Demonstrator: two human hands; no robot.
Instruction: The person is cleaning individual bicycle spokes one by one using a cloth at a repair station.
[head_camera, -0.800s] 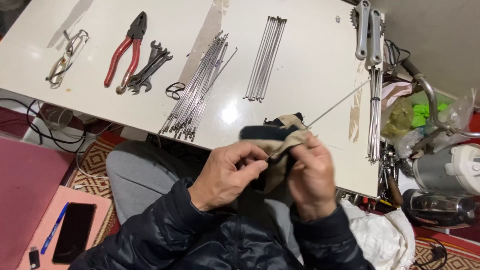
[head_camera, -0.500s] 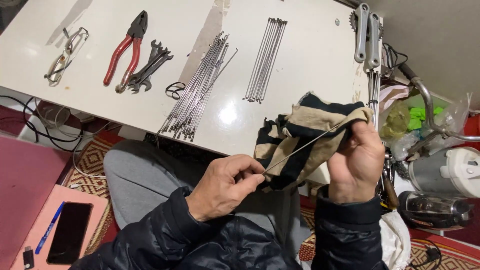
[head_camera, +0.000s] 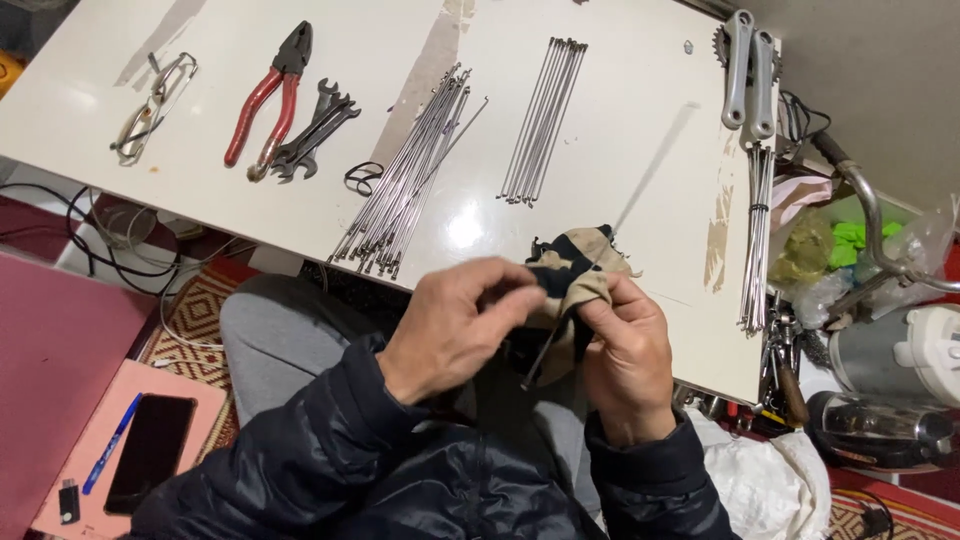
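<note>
Steel spokes lie across the white table (head_camera: 620, 150) in two lots: a thick loose bundle of spokes (head_camera: 405, 185) slanting toward the near edge, and a neater row of spokes (head_camera: 545, 120) further right. Just in front of the table's near edge, both hands meet over the person's lap around a tan and black rag (head_camera: 570, 275). The left hand (head_camera: 455, 325) pinches the rag from the left with its fingertips closed on the cloth; the right hand (head_camera: 625, 355) grips it from the right, fingers folded around it. A thin dark rod (head_camera: 545, 355), seemingly a single spoke, pokes out below the rag between the two hands; whether the fingers clamp the rod itself or only the cloth around it cannot be told.

On the table's far left lie a wire clip tool (head_camera: 150, 110), red-handled pliers (head_camera: 268, 100) and a cluster of dark spanners (head_camera: 315, 125), with a small black ring (head_camera: 362, 178) beside the loose bundle. Two grey crank arms (head_camera: 748, 70) sit at the far right corner, and a tied bunch of spokes (head_camera: 755, 235) hangs along the right edge. Right of the table, a chrome handlebar (head_camera: 880, 235) and plastic bags crowd the space. Down at the left, a black phone (head_camera: 150, 450) and a blue pen (head_camera: 112, 440) rest on a pink board (head_camera: 70, 470).
</note>
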